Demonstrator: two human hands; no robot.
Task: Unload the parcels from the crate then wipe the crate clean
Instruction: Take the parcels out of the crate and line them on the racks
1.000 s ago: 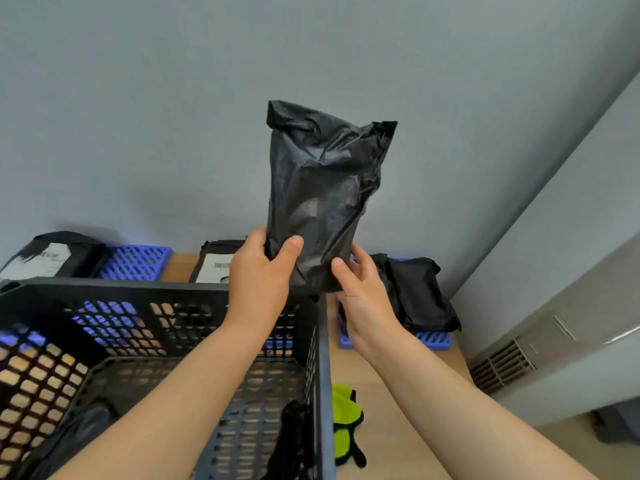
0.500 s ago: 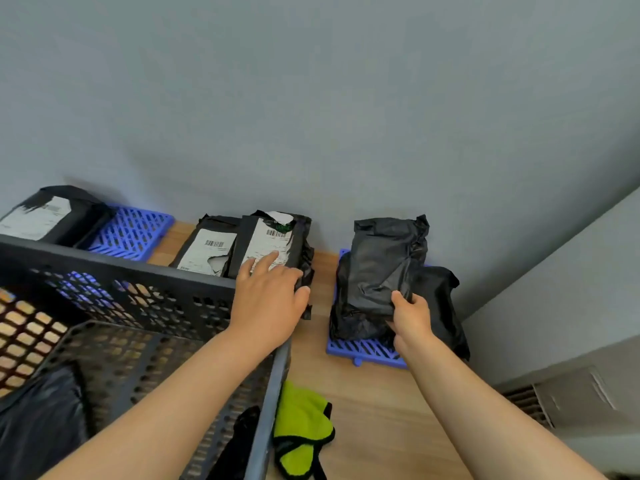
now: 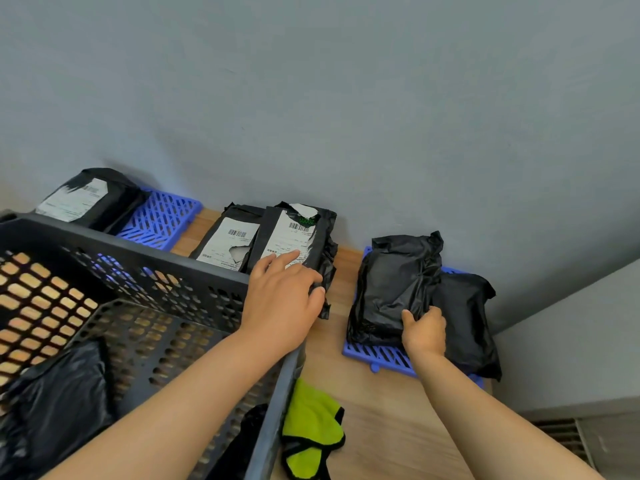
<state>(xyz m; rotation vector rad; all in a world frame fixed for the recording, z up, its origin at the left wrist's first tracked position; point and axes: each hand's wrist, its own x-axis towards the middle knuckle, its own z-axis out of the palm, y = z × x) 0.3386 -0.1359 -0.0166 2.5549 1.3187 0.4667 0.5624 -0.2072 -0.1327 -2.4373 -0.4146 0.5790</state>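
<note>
1. Running along a plain grey wall, a wooden desk carries everything; a vent grille shows at lower right.
2. The black crate stands on the desk's left, a crumpled parcel inside.
3. The right hand has its fingers clamped on the near edge of an unlabelled parcel, which lies on a blue mat by the wall.
4. The left hand rests on a labelled parcel just beyond the crate's rim, fingers apart and fairly straight.
5. A green cloth lies on the desk beside the crate.
</note>
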